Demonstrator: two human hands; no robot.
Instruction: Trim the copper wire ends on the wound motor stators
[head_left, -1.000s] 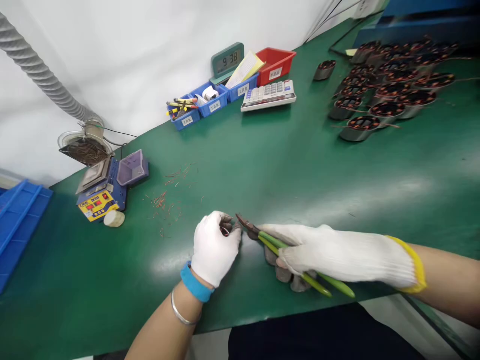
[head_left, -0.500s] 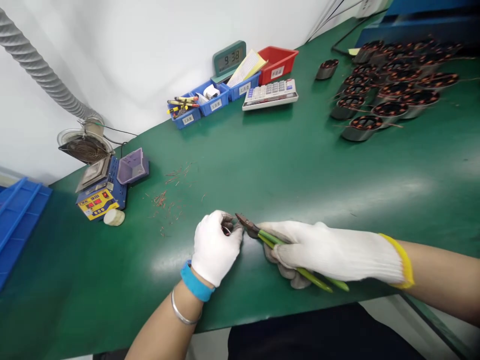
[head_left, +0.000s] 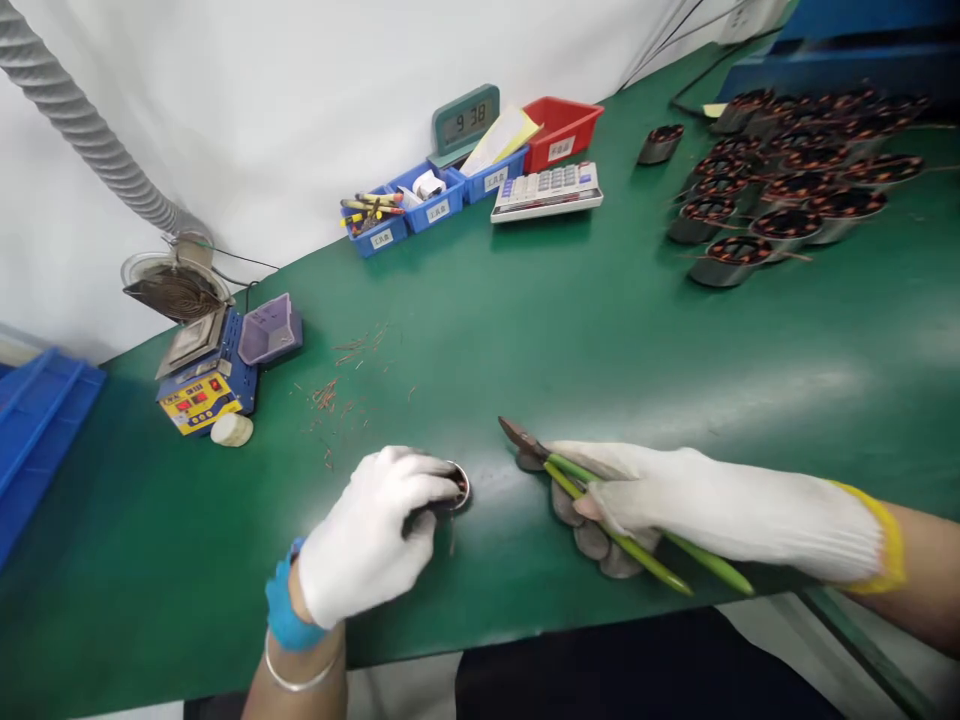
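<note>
Left hand [head_left: 375,535]: shifted away from cutters [head_left: 519,434], rotated; fingers pinch metal-rimmed part [head_left: 464,488] at lower centre of frame. Part's rim now more exposed, cutter tips well apart from it. Right hand [head_left: 645,490]: fingers wrapped around green handles. Copper-coloured clippings [head_left: 325,395] on table [head_left: 450,320], left of centre.

The single view comes from a camera worn on the person's head, facing forward and down across the green worktop [head_left: 480,340], with the white wall behind it at the top and the worktop's front edge and the person's dark-clothed lap [head_left: 630,665] at the bottom. It sits close above the left hand [head_left: 379,530] and the right hand [head_left: 660,500], with the worktop's far side well beyond them, and no second view shares the scene.
</note>
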